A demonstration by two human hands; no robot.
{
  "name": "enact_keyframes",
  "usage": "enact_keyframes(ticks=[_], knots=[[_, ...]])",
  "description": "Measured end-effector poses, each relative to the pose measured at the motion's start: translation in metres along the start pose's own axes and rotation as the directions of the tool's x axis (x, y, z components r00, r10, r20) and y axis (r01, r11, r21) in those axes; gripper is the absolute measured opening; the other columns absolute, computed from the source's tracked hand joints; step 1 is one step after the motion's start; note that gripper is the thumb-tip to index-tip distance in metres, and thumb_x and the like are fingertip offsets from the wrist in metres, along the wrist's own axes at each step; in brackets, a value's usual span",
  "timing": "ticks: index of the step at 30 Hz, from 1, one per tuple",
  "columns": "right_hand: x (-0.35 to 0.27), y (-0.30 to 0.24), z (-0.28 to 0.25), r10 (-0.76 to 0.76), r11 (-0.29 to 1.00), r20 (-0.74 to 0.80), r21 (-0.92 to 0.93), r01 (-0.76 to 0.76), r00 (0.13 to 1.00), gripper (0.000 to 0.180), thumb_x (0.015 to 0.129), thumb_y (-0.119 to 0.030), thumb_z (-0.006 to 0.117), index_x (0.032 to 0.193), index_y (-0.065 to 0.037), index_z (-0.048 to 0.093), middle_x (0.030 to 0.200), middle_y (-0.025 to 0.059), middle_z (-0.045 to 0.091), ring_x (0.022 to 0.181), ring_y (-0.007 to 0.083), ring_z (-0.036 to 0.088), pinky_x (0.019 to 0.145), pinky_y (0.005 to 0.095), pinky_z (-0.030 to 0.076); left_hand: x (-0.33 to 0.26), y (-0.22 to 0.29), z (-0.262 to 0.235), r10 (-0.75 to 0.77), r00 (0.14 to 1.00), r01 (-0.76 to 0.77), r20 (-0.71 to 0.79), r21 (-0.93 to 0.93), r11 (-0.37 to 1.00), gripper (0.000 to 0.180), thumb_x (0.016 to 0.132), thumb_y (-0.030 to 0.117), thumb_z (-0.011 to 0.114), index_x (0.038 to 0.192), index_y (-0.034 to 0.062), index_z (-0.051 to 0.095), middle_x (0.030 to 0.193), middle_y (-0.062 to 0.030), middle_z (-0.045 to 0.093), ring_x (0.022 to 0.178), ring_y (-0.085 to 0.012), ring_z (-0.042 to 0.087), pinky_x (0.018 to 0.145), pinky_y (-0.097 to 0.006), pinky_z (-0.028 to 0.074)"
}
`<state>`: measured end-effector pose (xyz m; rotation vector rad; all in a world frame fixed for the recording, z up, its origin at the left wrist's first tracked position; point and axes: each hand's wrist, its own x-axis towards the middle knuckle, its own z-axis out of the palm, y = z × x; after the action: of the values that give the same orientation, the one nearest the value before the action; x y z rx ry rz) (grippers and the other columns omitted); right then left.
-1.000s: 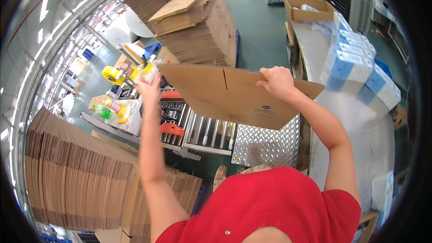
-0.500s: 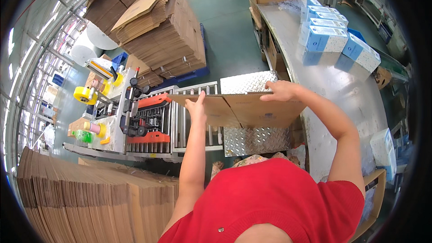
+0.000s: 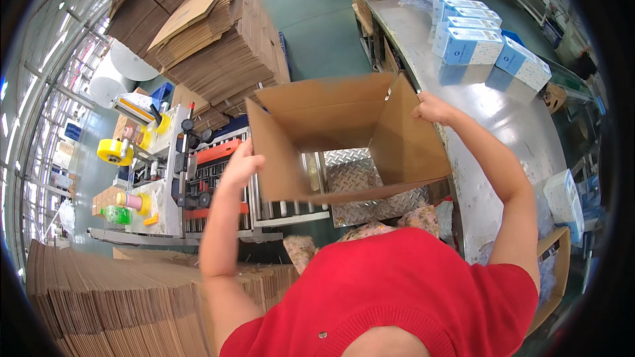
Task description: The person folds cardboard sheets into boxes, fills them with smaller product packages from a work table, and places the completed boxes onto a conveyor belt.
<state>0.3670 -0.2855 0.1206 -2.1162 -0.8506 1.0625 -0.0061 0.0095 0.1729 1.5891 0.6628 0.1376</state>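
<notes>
Between my hands a brown cardboard box (image 3: 331, 111) stands spread into a four-sided sleeve. Its top and bottom both gape, and metal shows through it. My left hand (image 3: 241, 166), a little blurred, grips the box's left wall, thumb toward me. At the far right corner my right hand (image 3: 434, 107) is closed on the edge of the right wall. Beneath the box lies a diamond-plate metal platform (image 3: 350, 213), partly covered by it.
Left of the platform is a roller conveyor with a taping machine (image 3: 215, 152). Flat cartons stand in a stack (image 3: 225, 59) beyond it and a row (image 3: 119, 291) at the near left. A metal table (image 3: 493, 139) on the right bears several blue-and-white packages (image 3: 473, 46).
The folded flat carton has been opened out into a box. My left hand has moved left and my right hand slightly right and nearer, spreading its walls.
</notes>
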Motion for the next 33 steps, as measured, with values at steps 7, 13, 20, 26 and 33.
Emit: enact_keyframes(ticks=[7, 13, 20, 26, 33], knots=[[0.014, -0.100, 0.153, -0.732, 0.676, -0.446, -0.567, 0.471, 0.514, 0.052, 0.081, -0.015, 0.052, 0.129, 0.002, 0.040, 0.122, 0.0226, 0.047, 0.116, 0.0372, 0.045, 0.098, 0.0473, 0.035, 0.015, -0.086, 0.010, -0.515, 0.798, 0.014, 0.313, 0.845, 0.535, 0.090, 0.089, 0.040, 0.053, 0.140, -0.0136, 0.001, 0.127, -0.0371, 0.030, 0.105, -0.0311, 0.055, 0.090, -0.037, 0.044], [0.124, -0.029, 0.269, -0.837, 0.181, 0.321, -0.601, 0.779, 0.442, 0.055, 0.090, -0.044, 0.051, 0.137, -0.016, 0.042, 0.139, 0.0150, 0.038, 0.129, 0.0373, 0.035, 0.106, 0.0511, 0.028, 0.019, -0.067, 0.047, -0.252, 0.754, -0.279, 0.607, 0.643, 0.713, 0.078, 0.094, 0.056, 0.037, 0.139, -0.0064, 0.028, 0.146, -0.0287, 0.024, 0.134, -0.0350, 0.030, 0.111, -0.039, 0.026], [0.098, -0.114, 0.213, -0.855, -0.201, 0.484, -0.644, 0.738, 0.190, 0.049, 0.087, -0.044, 0.053, 0.121, -0.009, 0.053, 0.135, 0.0149, 0.044, 0.132, 0.0328, 0.033, 0.103, 0.0510, 0.030, -0.051, -0.056, 0.056, -0.005, 0.957, -0.287, 0.291, 0.944, 0.163, 0.025, 0.090, 0.031, 0.054, 0.090, 0.0054, 0.058, 0.098, -0.0155, 0.061, 0.095, -0.0303, 0.059, 0.073, -0.042, 0.048], [0.092, -0.137, 0.113, -0.509, 0.627, -0.047, -0.704, 0.333, 0.860, 0.059, 0.090, -0.055, 0.042, 0.118, -0.004, 0.052, 0.112, 0.0193, 0.058, 0.102, 0.0359, 0.056, 0.087, 0.0459, 0.045, 0.082, -0.163, 0.065, 0.654, 0.672, -0.550, 0.349, 0.826, 0.125, 0.027, 0.088, 0.025, 0.055, 0.111, 0.0096, 0.057, 0.105, -0.0158, 0.056, 0.087, -0.0319, 0.056, 0.075, -0.041, 0.045], [0.052, 0.028, 0.185, -0.646, 0.652, -0.233, -0.664, 0.366, 0.727, 0.066, 0.090, -0.057, 0.038, 0.138, -0.011, 0.041, 0.147, 0.0181, 0.028, 0.139, 0.0341, 0.021, 0.113, 0.0478, 0.013, 0.055, -0.110, 0.061, 0.902, 0.338, -0.621, 0.267, 0.784, 0.001, 0.026, 0.083, 0.004, 0.056, 0.109, 0.0058, 0.055, 0.103, -0.0121, 0.051, 0.099, -0.0290, 0.048, 0.084, -0.039, 0.038]])
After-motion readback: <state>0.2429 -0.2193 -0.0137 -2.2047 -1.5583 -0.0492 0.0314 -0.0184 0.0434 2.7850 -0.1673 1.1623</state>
